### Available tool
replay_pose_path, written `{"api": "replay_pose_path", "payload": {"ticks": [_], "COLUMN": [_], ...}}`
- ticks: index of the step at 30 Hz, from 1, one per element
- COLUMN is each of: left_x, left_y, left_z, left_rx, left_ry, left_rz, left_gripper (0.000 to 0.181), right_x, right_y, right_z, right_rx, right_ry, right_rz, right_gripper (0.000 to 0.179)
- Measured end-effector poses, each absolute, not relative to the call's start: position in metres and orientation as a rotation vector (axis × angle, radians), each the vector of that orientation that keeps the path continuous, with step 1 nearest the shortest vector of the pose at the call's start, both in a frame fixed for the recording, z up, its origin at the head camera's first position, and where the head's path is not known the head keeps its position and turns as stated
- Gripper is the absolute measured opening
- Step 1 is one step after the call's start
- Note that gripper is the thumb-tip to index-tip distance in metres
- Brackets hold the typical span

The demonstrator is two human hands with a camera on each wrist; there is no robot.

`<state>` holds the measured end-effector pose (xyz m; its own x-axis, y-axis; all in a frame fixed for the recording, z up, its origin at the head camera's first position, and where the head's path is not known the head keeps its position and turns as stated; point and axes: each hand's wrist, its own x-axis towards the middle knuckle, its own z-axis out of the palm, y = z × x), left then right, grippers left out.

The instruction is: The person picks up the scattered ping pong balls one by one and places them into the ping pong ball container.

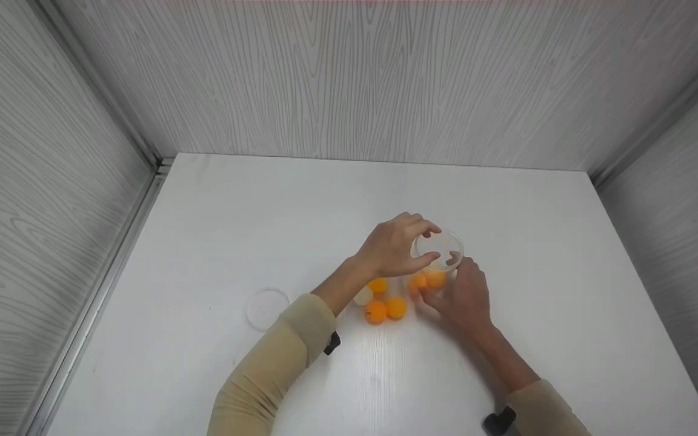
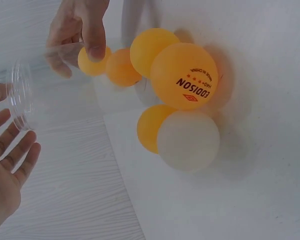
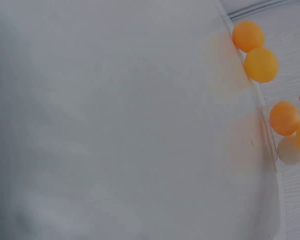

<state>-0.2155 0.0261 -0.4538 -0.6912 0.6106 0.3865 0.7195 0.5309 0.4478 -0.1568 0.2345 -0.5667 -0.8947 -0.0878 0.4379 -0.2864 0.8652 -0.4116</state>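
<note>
A clear jar (image 1: 440, 266) stands upright near the middle of the table, its threaded rim (image 2: 21, 97) uppermost. My right hand (image 1: 465, 297) grips it low down, fingers behind and thumb in front. Two orange ping-pong balls (image 2: 123, 67) show through the clear wall and seem to be inside. Over the rim, my left hand (image 1: 397, 245) spreads its thumb and fingers, with no ball visible between them. Beside the jar lie an orange ball printed EDDISON (image 2: 185, 76), two more orange balls (image 1: 395, 307) and a white ball (image 2: 188, 141).
A round clear lid (image 1: 267, 309) lies flat on the white table (image 1: 161, 363), to the left of the balls. Wood-grain panels (image 1: 325, 79) enclose the table at the back and sides. In the right wrist view, a pale blur fills most of the picture.
</note>
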Motion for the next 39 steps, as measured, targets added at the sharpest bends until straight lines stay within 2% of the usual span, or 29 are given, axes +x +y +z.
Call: {"api": "replay_pose_path", "payload": {"ticks": [39], "left_x": [-0.213], "left_y": [-0.014], "left_z": [-0.450], "left_rx": [-1.179], "left_ry": [-2.577], "left_rz": [-0.832], "left_gripper": [0.045], "right_x": [-0.154], "right_y": [0.233], "right_z": [-0.563], "right_rx": [0.222], "right_ry": [-2.687], "right_rz": [0.670], "right_gripper": [0.082]}}
